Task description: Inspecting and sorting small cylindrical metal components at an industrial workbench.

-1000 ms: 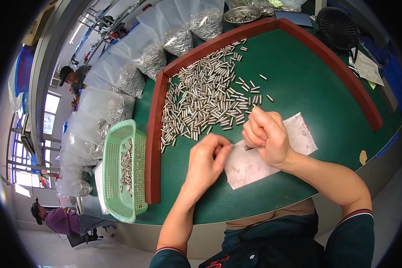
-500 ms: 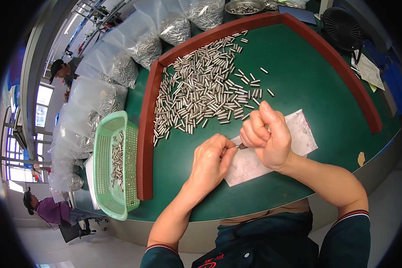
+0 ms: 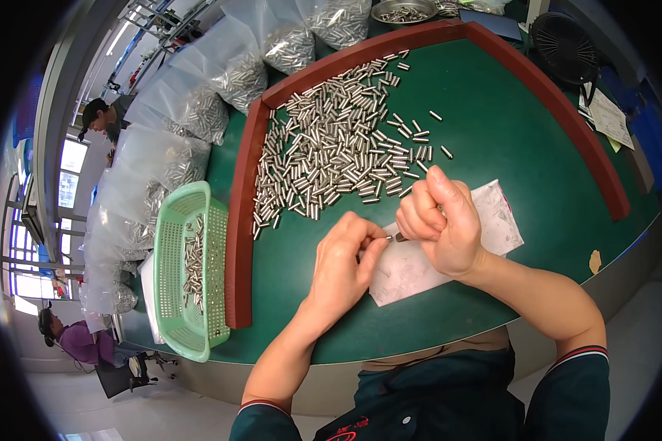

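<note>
Near the front edge of the counter, the left hand pinches a metal pin beside a dark piece in the closed right hand; a large pile lies loose, fewer pins in the green basket.

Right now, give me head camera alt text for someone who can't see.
A left hand pinches a small metal pin beside the right hand, curled around a mostly hidden dark object above a pale sheet. Beyond, a heap of metal pins lies on a green table within a red-brown border; a green basket of metal pieces stands at left.
</note>
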`<state>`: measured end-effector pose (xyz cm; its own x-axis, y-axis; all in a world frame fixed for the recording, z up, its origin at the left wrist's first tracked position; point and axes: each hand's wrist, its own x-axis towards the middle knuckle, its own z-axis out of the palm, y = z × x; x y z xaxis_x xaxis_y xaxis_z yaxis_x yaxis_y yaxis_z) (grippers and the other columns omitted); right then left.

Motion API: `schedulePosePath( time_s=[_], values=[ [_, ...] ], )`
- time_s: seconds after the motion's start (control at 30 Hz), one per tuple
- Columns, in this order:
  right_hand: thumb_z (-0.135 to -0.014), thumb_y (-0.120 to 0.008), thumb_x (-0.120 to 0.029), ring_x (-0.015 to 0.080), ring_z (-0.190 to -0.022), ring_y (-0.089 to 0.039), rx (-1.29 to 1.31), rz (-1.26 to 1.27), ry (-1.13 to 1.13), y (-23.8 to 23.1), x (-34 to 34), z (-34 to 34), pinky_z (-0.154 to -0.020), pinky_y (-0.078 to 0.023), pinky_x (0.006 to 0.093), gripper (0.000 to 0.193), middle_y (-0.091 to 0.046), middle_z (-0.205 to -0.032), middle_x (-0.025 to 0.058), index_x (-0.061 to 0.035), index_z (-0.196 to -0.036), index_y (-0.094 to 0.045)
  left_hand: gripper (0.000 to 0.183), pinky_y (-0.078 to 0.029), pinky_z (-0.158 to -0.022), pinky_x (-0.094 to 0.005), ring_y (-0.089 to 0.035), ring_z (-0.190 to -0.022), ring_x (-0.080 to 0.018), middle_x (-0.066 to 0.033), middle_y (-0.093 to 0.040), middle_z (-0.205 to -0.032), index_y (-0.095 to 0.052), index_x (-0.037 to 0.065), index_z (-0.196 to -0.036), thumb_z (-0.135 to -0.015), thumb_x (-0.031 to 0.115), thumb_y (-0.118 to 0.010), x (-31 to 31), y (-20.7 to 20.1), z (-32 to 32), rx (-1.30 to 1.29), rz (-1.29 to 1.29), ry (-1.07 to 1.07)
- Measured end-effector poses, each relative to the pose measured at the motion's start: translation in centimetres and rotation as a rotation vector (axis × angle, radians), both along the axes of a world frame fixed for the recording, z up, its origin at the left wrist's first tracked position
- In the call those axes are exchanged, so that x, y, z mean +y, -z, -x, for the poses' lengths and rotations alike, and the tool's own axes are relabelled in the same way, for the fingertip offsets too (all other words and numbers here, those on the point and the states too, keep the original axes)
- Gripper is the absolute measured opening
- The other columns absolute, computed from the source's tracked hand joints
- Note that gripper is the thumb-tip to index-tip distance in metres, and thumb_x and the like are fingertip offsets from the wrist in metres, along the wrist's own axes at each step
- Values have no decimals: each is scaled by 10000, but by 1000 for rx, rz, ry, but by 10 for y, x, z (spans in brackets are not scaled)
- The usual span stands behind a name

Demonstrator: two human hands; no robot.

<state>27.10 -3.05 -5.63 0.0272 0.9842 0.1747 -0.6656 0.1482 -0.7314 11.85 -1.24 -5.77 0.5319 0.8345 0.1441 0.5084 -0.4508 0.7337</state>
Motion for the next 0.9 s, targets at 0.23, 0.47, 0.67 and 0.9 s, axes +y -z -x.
schedulePosePath(
  time_s=[0.23,0.47,0.67,0.9],
  values=[
    [-940,-257,-307,83,-375,-153,6,1,-17,3,-1,-4,-387,-160,250,491,-224,-394,-35,-135,-481,-234,178,-392,-565,-198,-459,-624,-79,-45,-547,-784,-520,3,-990,-883,143,-498,19,6,21,-850,1115,-79],
    [-938,-271,-306,86,-377,-153,13,11,-20,4,0,-4,-390,-162,252,491,-223,-392,-32,-136,-479,-235,272,-463,-683,-261,-551,-748,-161,-121,-577,-878,-513,-7,-943,-907,246,-420,24,0,25,-911,1087,-197],
    [-927,-329,-313,71,-397,-188,28,-15,-46,6,0,-3,-398,-166,238,491,-225,-424,-26,-111,-489,-235,142,-297,-493,-185,-383,-544,-28,46,-456,-589,-574,0,-751,-807,126,-609,39,0,30,-444,349,-402],
    [-924,-331,-299,69,-397,-185,22,-12,-33,5,0,-2,-396,-163,238,484,-231,-421,-23,-112,-487,-238,77,-395,-531,-344,-485,-565,-233,-94,-503,-623,-571,-1,-722,-696,29,-637,44,14,22,140,-323,-300]
  ],
)
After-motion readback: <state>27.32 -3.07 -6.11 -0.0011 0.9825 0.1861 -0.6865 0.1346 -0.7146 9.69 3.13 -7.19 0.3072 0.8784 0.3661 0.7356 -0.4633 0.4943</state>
